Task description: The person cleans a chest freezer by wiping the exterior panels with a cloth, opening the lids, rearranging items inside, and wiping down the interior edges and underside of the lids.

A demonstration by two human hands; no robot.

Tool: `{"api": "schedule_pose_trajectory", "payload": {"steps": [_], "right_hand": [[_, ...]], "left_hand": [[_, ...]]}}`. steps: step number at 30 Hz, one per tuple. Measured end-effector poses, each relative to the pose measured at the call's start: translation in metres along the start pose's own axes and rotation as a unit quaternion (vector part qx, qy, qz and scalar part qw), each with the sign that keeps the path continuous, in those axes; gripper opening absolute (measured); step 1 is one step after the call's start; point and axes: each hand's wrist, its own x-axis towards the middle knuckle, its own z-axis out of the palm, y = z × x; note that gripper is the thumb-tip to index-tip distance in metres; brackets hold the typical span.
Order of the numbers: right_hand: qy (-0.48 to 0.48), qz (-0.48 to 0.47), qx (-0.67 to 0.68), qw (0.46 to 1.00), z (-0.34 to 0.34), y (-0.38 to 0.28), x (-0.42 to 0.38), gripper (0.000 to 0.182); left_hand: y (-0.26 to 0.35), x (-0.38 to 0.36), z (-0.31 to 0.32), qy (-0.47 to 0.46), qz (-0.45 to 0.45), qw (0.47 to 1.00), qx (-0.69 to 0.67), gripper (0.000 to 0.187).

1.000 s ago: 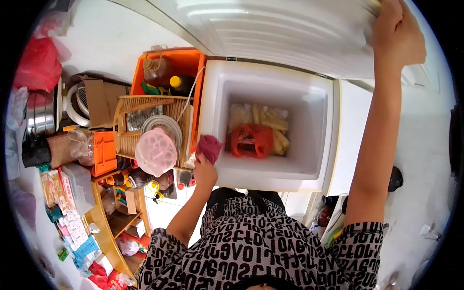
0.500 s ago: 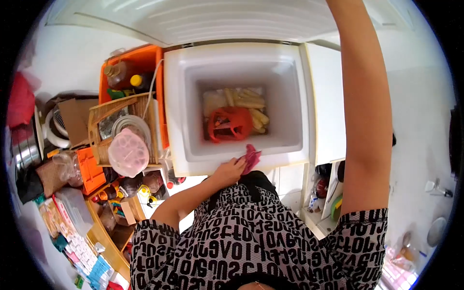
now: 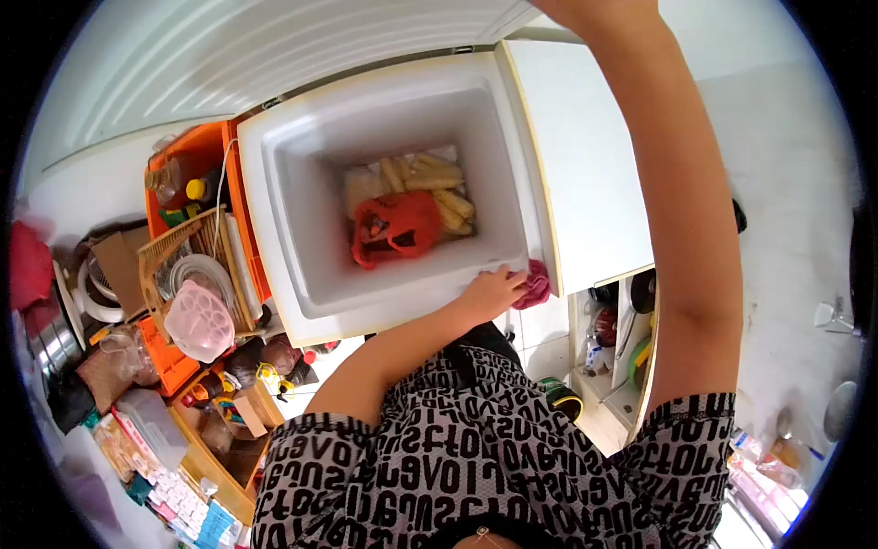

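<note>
My left hand (image 3: 495, 295) is closed on a crumpled dark pink cloth (image 3: 534, 285), at the front right corner of the chest freezer's white rim (image 3: 389, 320). My right arm stretches up to the raised freezer lid (image 3: 302, 46). Only part of my right hand (image 3: 599, 11) shows at the top edge, beside the lid, and its fingers are cut off. Down inside the freezer lie a red plastic bag (image 3: 412, 224) and several pale yellow, long pieces (image 3: 434, 174) that look like frozen food.
A white surface (image 3: 581, 156) adjoins the freezer on the right. To the left stand an orange crate (image 3: 230, 192) with bottles, a wicker basket (image 3: 154, 274) and a pink lidded container (image 3: 199, 320). A wooden drawer unit (image 3: 215, 467) holds assorted items.
My left hand has slid the cloth rightward along the front rim to the corner. The view has turned and shifted, so the freezer now appears tilted and farther left.
</note>
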Motion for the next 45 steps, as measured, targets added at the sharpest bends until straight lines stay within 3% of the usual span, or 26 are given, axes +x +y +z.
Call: {"api": "schedule_pose_trajectory", "payload": {"steps": [1, 5, 8, 10, 13, 16, 18, 20, 23, 29, 31, 34, 36, 39, 41, 45], "right_hand": [[-0.003, 0.005, -0.009, 1.0, -0.011, 0.003, -0.014, 0.024], [-0.035, 0.053, -0.017, 0.998, -0.05, 0.015, -0.094, 0.03], [-0.056, 0.133, 0.014, 0.989, -0.066, 0.024, -0.192, 0.038], [-0.165, 0.256, 0.027, 0.952, -0.089, 0.011, -0.263, 0.038], [-0.274, 0.37, 0.023, 0.887, -0.133, -0.021, -0.347, 0.037], [-0.322, 0.424, 0.034, 0.846, -0.165, -0.059, -0.393, 0.035], [-0.333, 0.441, 0.032, 0.833, -0.174, -0.068, -0.407, 0.034], [-0.363, 0.386, 0.013, 0.848, -0.172, -0.07, -0.404, 0.033], [-0.357, 0.433, -0.016, 0.828, -0.165, -0.07, -0.403, 0.033], [-0.358, 0.438, -0.013, 0.825, -0.169, -0.068, -0.405, 0.035], [-0.358, 0.443, -0.014, 0.822, -0.17, -0.067, -0.4, 0.035], [-0.359, 0.443, -0.017, 0.821, -0.168, -0.067, -0.399, 0.036], [-0.359, 0.444, -0.022, 0.821, -0.171, -0.067, -0.397, 0.037], [-0.356, 0.43, -0.03, 0.829, -0.168, -0.066, -0.396, 0.035], [-0.372, 0.431, -0.038, 0.821, -0.167, -0.069, -0.398, 0.039], [-0.366, 0.439, -0.04, 0.82, -0.164, -0.07, -0.4, 0.039]], "left_hand": [[0.0, -0.014, -0.003, 0.02, -0.006, 1.0, -0.012, 0.035], [-0.007, -0.102, -0.038, -0.055, -0.158, 0.983, -0.081, 0.051], [-0.007, -0.159, -0.044, -0.008, -0.195, 0.978, -0.077, 0.052], [0.0, -0.17, -0.051, 0.041, -0.287, 0.955, -0.066, 0.054], [0.007, -0.146, -0.058, 0.027, -0.351, 0.932, -0.09, 0.052], [-0.004, -0.1, -0.046, 0.036, -0.339, 0.937, -0.071, 0.05], [-0.008, -0.06, -0.049, -0.033, -0.252, 0.962, -0.1, 0.048], [-0.006, -0.015, -0.049, -0.056, -0.192, 0.972, -0.123, 0.046], [-0.013, 0.034, -0.04, -0.087, -0.123, 0.982, -0.115, 0.044], [-0.035, -0.007, -0.045, -0.078, -0.117, 0.987, -0.08, 0.038], [-0.036, -0.022, -0.046, -0.107, -0.16, 0.974, -0.121, 0.037], [-0.031, -0.017, -0.036, 0.097, -0.262, 0.927, -0.251, 0.045], [-0.004, 0.027, -0.032, 0.212, -0.308, 0.909, -0.183, 0.057], [0.002, 0.075, 0.011, 0.23, -0.304, 0.898, -0.218, 0.065], [0.0, 0.093, 0.023, 0.304, -0.355, 0.854, -0.228, 0.066], [-0.047, 0.133, -0.023, 0.328, -0.374, 0.855, -0.142, 0.063]]}}
